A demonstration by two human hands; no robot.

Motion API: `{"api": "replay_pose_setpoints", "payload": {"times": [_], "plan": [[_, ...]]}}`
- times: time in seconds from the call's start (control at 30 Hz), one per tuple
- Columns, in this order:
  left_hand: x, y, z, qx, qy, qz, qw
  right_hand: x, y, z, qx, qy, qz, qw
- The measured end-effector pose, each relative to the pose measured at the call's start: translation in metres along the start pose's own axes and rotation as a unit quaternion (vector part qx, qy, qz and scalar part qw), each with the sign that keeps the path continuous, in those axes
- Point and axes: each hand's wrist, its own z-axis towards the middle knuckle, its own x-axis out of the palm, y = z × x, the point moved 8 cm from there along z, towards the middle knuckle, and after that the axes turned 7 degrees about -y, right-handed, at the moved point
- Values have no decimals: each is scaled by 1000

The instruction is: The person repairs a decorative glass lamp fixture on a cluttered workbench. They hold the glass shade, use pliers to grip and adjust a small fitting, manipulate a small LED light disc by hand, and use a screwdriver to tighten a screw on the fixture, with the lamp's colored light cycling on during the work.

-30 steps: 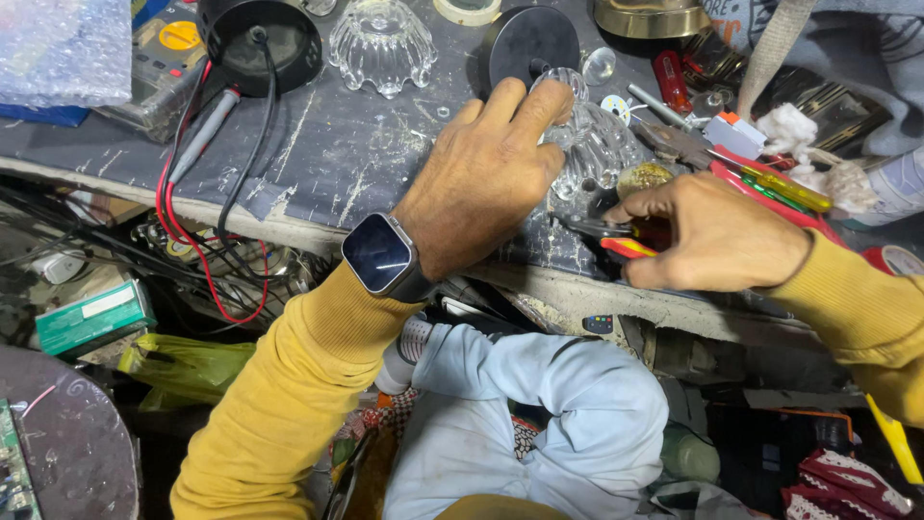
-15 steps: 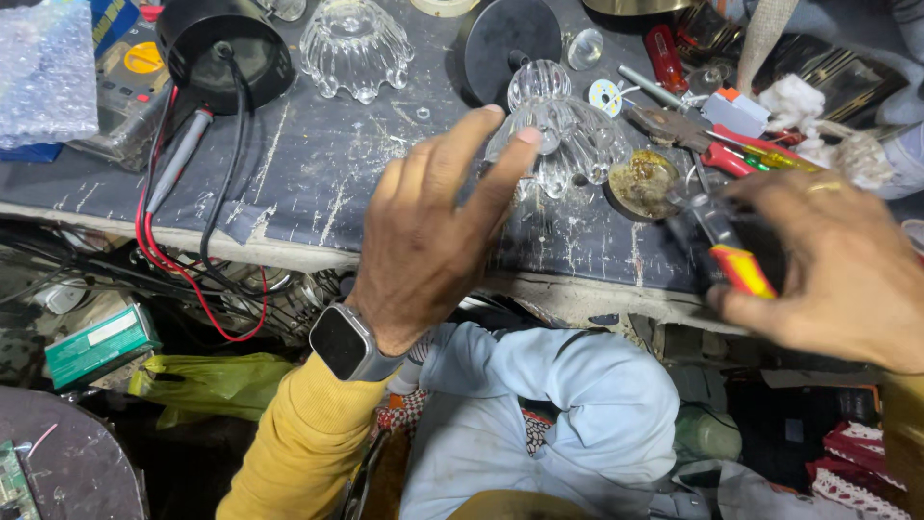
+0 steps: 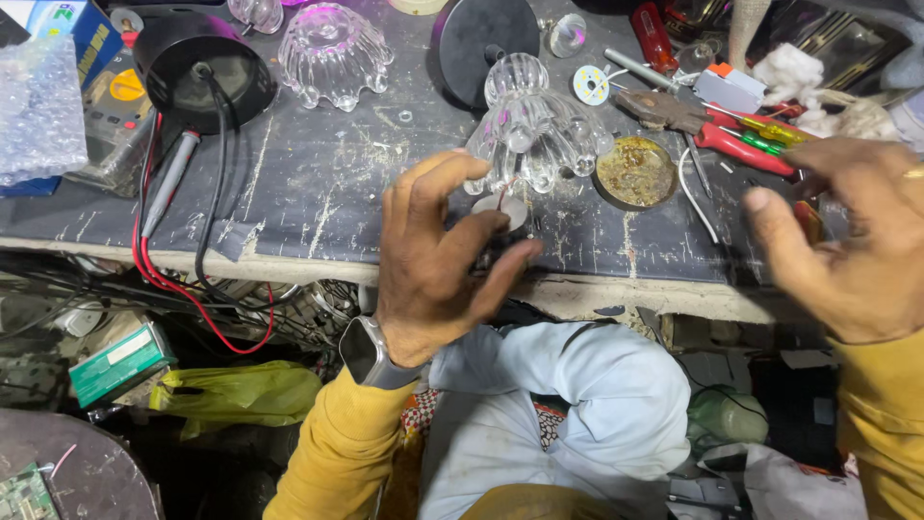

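Right now the left hand (image 3: 438, 260) hovers at the front edge of the dark, scratched worktop (image 3: 318, 202), its grip apart, fingers curled loosely and holding nothing. Just beyond its fingertips stands a clear ribbed glass shade (image 3: 534, 125), resting on the worktop with a small white disc (image 3: 507, 208) and thin wires at its base, close to the thumb. Whether a finger touches the disc I cannot tell. The right hand (image 3: 852, 241) is over to the side, well apart from the shade, its grip also apart and empty, palm turned inward. Beside the shade lies a round tarnished brass cap (image 3: 633, 171), and past that red-handled pliers (image 3: 712, 125). Further back sit a second glass shade (image 3: 334, 53) and 2 black round bases (image 3: 202, 72). A smartwatch (image 3: 371, 354) is on the left wrist.
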Motion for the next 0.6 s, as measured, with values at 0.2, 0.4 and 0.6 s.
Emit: {"api": "replay_pose_setpoints", "payload": {"times": [0.2, 0.4, 0.6], "plan": [[-11, 40, 42, -131, 5, -122, 984, 25, 51, 45, 4, -36, 120, 992], [39, 48, 72, -41, 194, -134, 971, 123, 12, 114, 265, 168, 397, 863], [65, 57, 74, -105, 239, -174, 950, 190, 21, 126, 388, 289, 385, 786]]}}
